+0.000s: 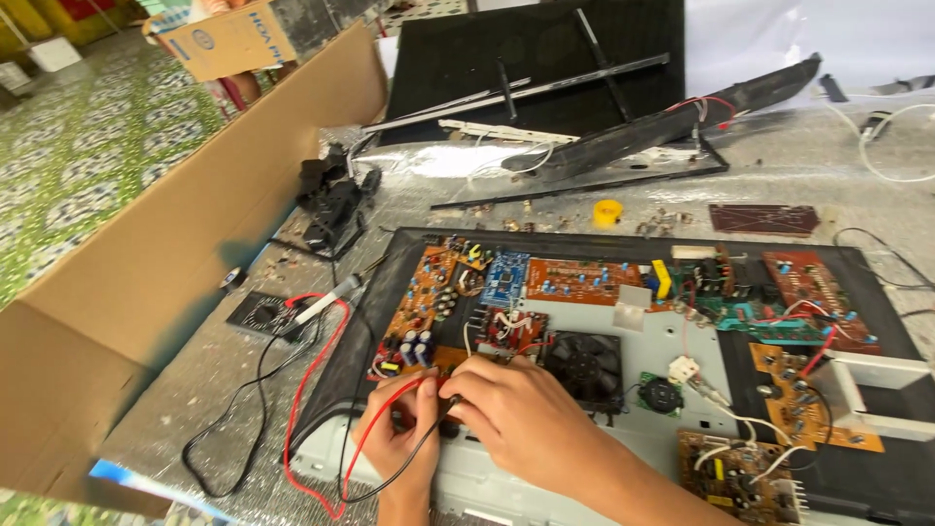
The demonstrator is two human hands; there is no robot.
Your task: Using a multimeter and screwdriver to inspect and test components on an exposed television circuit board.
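Note:
An opened electronic device chassis (643,341) lies flat with several orange and blue circuit boards (584,281) and a black fan (584,362) inside. My left hand (397,433) pinches a red test lead (317,390) at the near-left edge of the chassis. My right hand (521,414) holds a black test lead (409,466) beside it, fingertips close to the left hand. Both hands press near the lower orange board (429,358) with blue capacitors. What the lead tips touch is hidden by my fingers.
A multimeter (268,314) lies left of the chassis with its leads looped on the table. A large cardboard sheet (195,224) stands along the left. Black panels (545,58), a long black strip (662,122), yellow tape roll (607,211) and loose wires lie behind.

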